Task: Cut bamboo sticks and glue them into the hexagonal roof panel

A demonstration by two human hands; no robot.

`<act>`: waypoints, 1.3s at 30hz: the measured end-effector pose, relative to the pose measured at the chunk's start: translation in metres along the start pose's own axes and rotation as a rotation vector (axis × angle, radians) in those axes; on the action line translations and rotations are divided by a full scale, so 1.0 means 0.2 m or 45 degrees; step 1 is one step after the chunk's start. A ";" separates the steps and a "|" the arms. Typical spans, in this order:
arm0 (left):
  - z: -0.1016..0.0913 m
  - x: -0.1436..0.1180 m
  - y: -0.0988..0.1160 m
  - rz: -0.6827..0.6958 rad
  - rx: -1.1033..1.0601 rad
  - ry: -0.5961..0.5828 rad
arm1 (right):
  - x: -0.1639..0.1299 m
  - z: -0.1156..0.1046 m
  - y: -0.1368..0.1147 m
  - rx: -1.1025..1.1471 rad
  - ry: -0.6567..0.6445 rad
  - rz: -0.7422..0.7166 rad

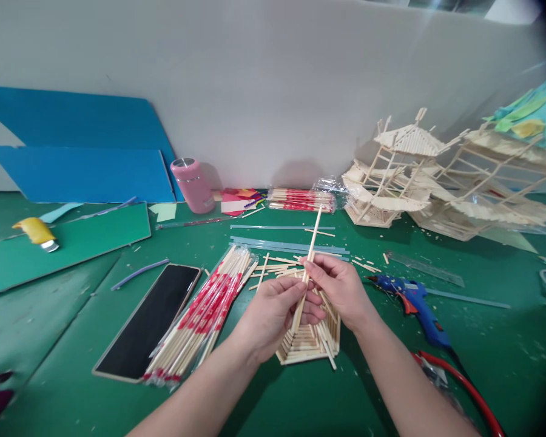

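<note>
Both my hands grip a pale wooden chopstick (315,233) that slants up and away from me. My left hand (279,306) pinches its lower part between thumb and fingers. Higher up, my right hand (339,285) is closed on the same chopstick, the two hands almost touching. Under them sits a many-sided frame of stacked sticks (300,352), partly hidden by my hands, with a few loose sticks lying over it. Just beyond lie cut stick pieces (277,267). Left of my left hand is a plastic-wrapped bundle of chopsticks (209,303) with red printing.
A blue glue gun (412,297) lies at right, near red-handled pliers (464,376). A phone (150,321) rests at left, beyond it a yellow cutter (36,232). Clear glue sticks (291,246), a pink bottle (193,185) and stick-built pagoda models (391,176) stand or lie farther back.
</note>
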State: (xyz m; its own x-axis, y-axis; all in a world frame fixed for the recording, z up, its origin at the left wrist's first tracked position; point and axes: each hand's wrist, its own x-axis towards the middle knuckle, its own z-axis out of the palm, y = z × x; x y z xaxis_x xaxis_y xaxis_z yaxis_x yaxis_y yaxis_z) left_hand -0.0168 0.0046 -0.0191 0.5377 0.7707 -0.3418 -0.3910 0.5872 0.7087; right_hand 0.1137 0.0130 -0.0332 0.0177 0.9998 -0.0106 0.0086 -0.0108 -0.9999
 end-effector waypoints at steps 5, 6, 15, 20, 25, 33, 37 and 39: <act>0.00 0.00 0.00 0.012 -0.001 -0.001 | 0.00 0.00 0.01 0.006 0.029 0.003; 0.00 0.00 0.00 0.013 -0.002 -0.003 | 0.00 0.00 0.01 0.007 0.032 0.004; 0.00 0.01 0.00 0.011 0.018 0.055 | 0.00 0.01 0.02 0.028 0.019 0.008; -0.01 0.02 -0.01 0.042 0.059 0.073 | 0.00 0.01 0.03 0.059 -0.027 0.033; -0.02 0.02 -0.02 0.077 0.064 0.095 | -0.01 0.01 0.03 0.081 -0.045 0.035; 0.00 0.02 -0.04 0.128 0.182 0.093 | 0.01 -0.03 0.01 0.027 0.066 -0.024; 0.00 0.02 -0.05 0.178 0.292 0.104 | 0.01 -0.05 -0.01 -0.001 0.037 -0.049; 0.00 0.02 -0.06 0.212 0.377 0.085 | 0.00 -0.06 -0.02 -0.017 0.013 -0.056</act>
State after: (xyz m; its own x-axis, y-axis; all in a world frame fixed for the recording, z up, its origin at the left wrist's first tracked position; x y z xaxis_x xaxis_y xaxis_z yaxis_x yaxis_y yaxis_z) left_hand -0.0103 0.0016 -0.0292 0.4308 0.8703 -0.2388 -0.2304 0.3619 0.9033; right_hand 0.1254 0.0127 -0.0287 0.0270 0.9991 0.0338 0.0226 0.0332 -0.9992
